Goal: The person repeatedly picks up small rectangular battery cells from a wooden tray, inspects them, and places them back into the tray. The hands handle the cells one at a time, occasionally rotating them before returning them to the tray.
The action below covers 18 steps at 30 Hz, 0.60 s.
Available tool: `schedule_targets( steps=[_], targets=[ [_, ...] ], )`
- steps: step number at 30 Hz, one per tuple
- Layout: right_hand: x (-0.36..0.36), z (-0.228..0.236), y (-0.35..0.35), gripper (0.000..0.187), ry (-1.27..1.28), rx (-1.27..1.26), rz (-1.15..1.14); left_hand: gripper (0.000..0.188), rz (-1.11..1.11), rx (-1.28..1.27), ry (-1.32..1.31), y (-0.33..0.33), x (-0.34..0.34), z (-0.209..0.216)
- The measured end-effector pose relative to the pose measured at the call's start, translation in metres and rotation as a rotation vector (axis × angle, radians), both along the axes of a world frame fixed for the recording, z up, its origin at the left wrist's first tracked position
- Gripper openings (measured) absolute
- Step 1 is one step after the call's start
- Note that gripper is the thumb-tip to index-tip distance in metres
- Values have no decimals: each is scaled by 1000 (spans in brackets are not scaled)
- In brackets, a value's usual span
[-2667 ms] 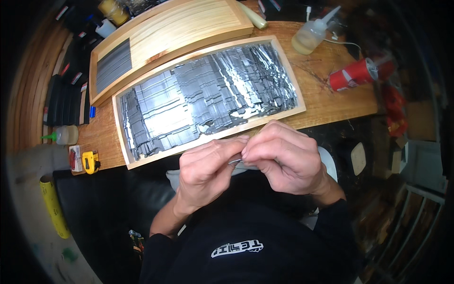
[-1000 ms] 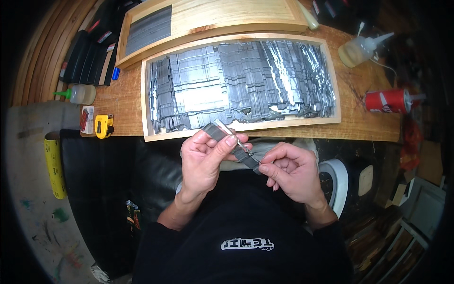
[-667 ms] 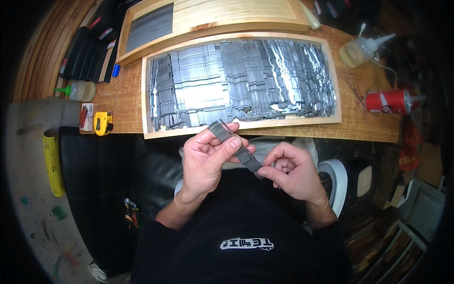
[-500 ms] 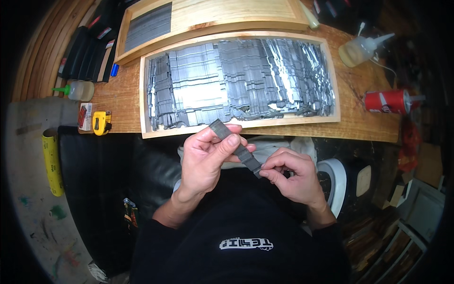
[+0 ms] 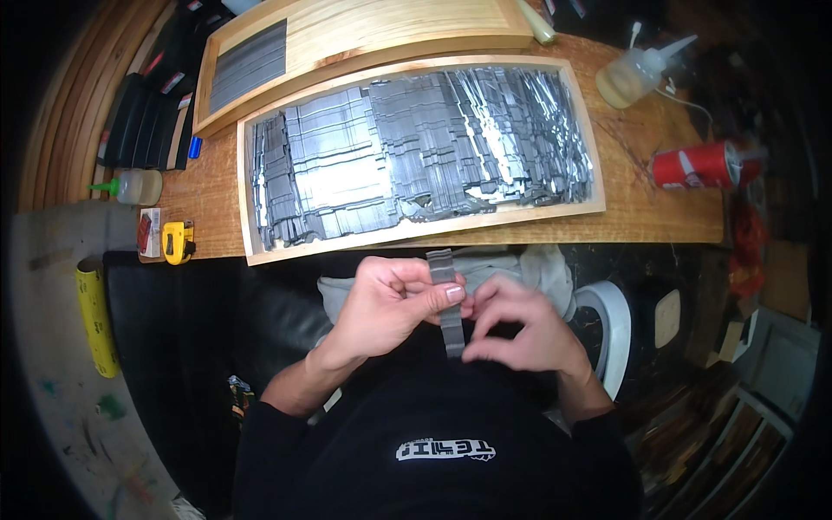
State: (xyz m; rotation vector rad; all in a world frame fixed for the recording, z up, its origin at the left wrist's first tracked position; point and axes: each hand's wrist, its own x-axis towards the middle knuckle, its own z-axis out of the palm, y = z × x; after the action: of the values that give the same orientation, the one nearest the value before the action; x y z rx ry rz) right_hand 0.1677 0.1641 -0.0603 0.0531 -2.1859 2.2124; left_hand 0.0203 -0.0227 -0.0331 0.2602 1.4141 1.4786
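Between the thumb and fingers of my left hand (image 5: 381,308) is a narrow stack of thin dark grey strips (image 5: 451,334), held upright in front of my chest. Its upper end sticks out above my thumb and its lower end hangs below. Just to the right, my right hand (image 5: 524,329) has its thumb and forefinger spread apart, slightly blurred, close beside the stack. Past both hands lies a shallow wooden tray (image 5: 416,233), packed with rows of similar grey strips (image 5: 425,130), some shiny and loosely tilted toward the right side.
A second wooden tray (image 5: 373,30) with a grey block of strips at its left sits behind. On the table (image 5: 624,221) are a yellow tape measure (image 5: 179,243), a red can (image 5: 693,165), a squeeze bottle (image 5: 628,78) and a green-tipped bottle (image 5: 139,186).
My left hand has turned the stack from a slant to nearly upright and moved slightly right and down. My right thumb and forefinger have parted, coming away from its lower end. The view has shifted slightly.
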Motion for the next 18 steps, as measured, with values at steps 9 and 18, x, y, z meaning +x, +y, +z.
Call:
schedule_targets(
  steps=[9,18],
  targets=[
    [-37,-43,-22,21,-472,-633,-265,15,-50,-2,-287,6,-7,-51],
    [-28,1,-25,14,-87,114,-294,12,-76,25,476,-9,16,-36]
  ],
)
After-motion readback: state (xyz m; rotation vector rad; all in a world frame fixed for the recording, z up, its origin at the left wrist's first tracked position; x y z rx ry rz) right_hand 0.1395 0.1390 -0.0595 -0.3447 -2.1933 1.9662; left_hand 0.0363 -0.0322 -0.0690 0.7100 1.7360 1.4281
